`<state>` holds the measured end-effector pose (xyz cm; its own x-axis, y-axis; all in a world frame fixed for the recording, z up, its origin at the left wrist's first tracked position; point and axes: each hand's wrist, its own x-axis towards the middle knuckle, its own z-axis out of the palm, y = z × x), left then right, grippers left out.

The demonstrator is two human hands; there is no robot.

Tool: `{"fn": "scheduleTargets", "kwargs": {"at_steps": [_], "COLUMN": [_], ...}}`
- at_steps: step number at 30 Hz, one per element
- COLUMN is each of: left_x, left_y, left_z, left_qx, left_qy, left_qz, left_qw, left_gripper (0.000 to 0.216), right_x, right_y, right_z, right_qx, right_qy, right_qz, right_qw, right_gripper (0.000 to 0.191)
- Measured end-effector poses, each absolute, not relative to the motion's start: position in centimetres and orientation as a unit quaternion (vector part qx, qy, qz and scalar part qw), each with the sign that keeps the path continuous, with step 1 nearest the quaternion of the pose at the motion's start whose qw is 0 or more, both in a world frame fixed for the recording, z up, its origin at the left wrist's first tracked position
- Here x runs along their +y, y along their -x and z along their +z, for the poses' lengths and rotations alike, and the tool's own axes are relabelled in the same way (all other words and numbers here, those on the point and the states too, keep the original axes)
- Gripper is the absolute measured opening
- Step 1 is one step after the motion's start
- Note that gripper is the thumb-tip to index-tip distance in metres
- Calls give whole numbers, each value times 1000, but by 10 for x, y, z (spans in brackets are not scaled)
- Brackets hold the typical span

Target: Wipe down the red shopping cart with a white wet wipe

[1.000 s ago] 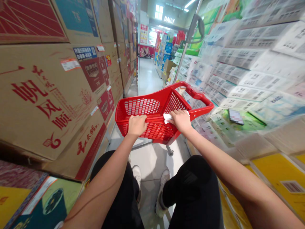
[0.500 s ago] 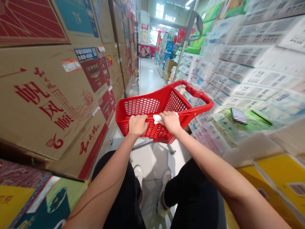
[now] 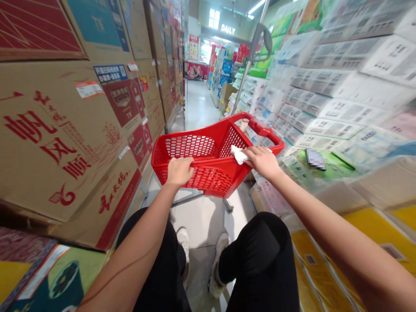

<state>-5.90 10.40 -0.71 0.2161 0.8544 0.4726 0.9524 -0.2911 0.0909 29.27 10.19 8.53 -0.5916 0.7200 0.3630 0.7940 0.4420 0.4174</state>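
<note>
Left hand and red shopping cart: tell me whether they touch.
Touching. The head view shows the left hand closed over the near rim of the red shopping cart, no gap between them.

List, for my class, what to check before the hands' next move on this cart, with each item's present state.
1. Left hand closed on the red cart's near rim: ok.
2. Right hand holding the white cloth: ok.
3. White cloth wholly under the fingers: not ok, a bunched end sticks out.
4. Both shoes on the floor: ok.
5. Caster locked: cannot tell.
</note>
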Motion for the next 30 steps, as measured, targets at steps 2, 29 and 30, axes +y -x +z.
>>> {"fn": "scheduleTargets", "kwargs": {"at_steps": [2,29,30], "left_x": [104,110,110], "left_y": [57,75,75], "left_z": [-8,-6,-6], "left_qx": [-583,-593,-593], "left_qy": [773,764,764], "left_qz": [-223,-239,-239], "left_qw": [116,90,89], "left_gripper": [21,22,22], "right_x": [102,104,103], "right_y": [-289,-276,-281], "right_z": [83,85,86], "right_qx": [-839,-849,-846], "right_qy": [460,443,446], "right_qz": [-283,-284,-287], "right_qw": [73,52,59], "right_gripper": [38,48,49]}}
